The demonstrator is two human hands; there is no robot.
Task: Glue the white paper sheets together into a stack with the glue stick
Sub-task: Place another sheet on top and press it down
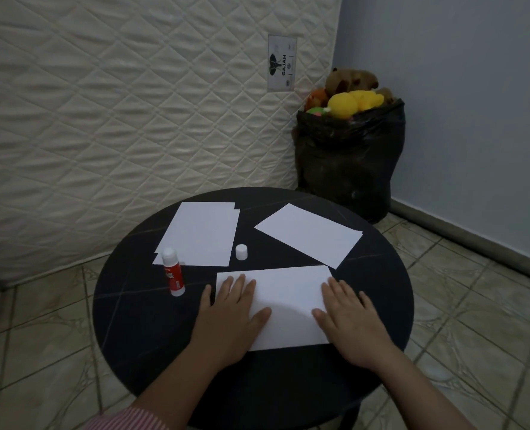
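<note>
A white paper sheet lies flat at the front of the round black table. My left hand presses flat on its left end, fingers straight. My right hand presses flat on its right end. A red and white glue stick stands uncapped to the left of the sheet. Its white cap stands apart behind the sheet. A small pile of white sheets lies at the back left. Another white sheet or pile lies angled at the back right.
A quilted mattress leans against the wall behind the table. A black bag full of soft toys stands in the corner at the back right. Tiled floor surrounds the table.
</note>
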